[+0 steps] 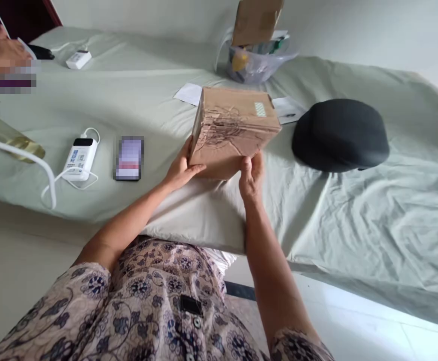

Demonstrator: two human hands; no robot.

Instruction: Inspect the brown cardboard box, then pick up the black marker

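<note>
Between my two hands is a brown cardboard box [237, 130], tilted over the bed, with dark scribbled lines on one face and a pale printed patch near its upper right. My left hand [183, 168] grips its lower left corner, thumb along the near face and fingers partly hidden behind. At the lower right edge my right hand [252, 175] is closed on the box, thumb on the near side. Papers stick out behind the box, a white sheet [189, 94] on the left and another sheet [288, 109] on the right.
A black cap [341, 134] lies right of the box. Behind stands a clear plastic basket [252, 67] holding cardboard and other items. To the left are a phone [129, 158], a white power bank [79, 159] with cable, a bottle [12, 136] and another person's hand [10, 52].
</note>
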